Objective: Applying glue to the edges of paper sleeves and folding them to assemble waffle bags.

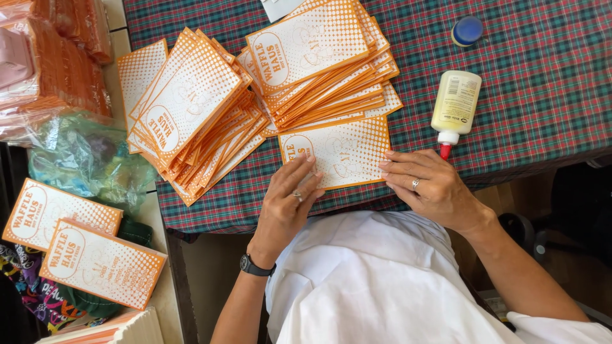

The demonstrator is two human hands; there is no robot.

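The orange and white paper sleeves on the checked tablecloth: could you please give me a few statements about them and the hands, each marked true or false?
1. Both hands press on one flat sleeve at the table's near edge. True: the left hand and the right hand rest their fingers on it.
2. The glue bottle stands upright with its cap on. False: it lies on its side, red tip bare, and the blue cap sits apart.
3. The left wrist bears a dark watch. True.
4. The right hand holds the glue bottle. False: the bottle lies beside the hand, not in its grasp.
5. The stacks of sleeves are squared neatly. False: they are fanned out.
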